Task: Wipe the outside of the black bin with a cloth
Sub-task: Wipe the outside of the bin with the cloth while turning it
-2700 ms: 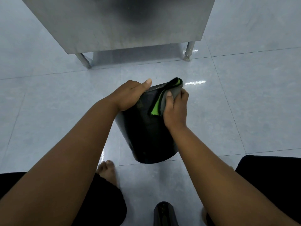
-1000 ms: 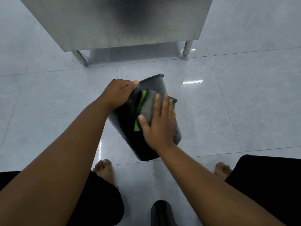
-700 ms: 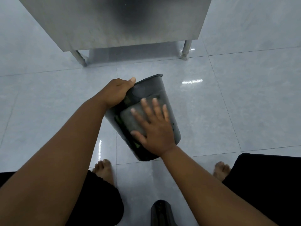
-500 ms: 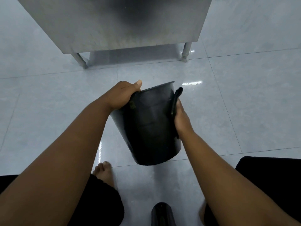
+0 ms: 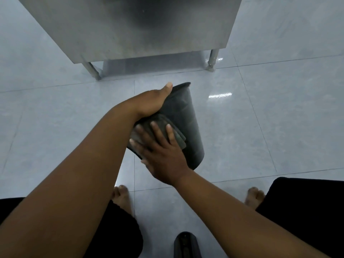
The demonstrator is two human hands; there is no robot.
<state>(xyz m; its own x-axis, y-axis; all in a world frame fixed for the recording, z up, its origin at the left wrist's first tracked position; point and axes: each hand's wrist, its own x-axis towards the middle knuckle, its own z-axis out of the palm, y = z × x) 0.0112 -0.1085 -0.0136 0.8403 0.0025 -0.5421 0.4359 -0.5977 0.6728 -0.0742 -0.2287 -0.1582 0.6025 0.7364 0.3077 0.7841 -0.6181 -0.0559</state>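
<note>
Black bin (image 5: 188, 125) tilted, rim away from the wearer, folded grey cloth (image 5: 167, 131) flat against its side

Steel table (image 5: 130, 25) on tiled floor (image 5: 279, 118)

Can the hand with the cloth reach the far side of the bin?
Probably not yet. The right hand presses the cloth on the near wall of the black bin; the left hand would likely need to turn it first.

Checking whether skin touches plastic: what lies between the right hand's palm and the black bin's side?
In the head view, a folded grey cloth lies under the right hand, pressed flat against the black bin.
</note>
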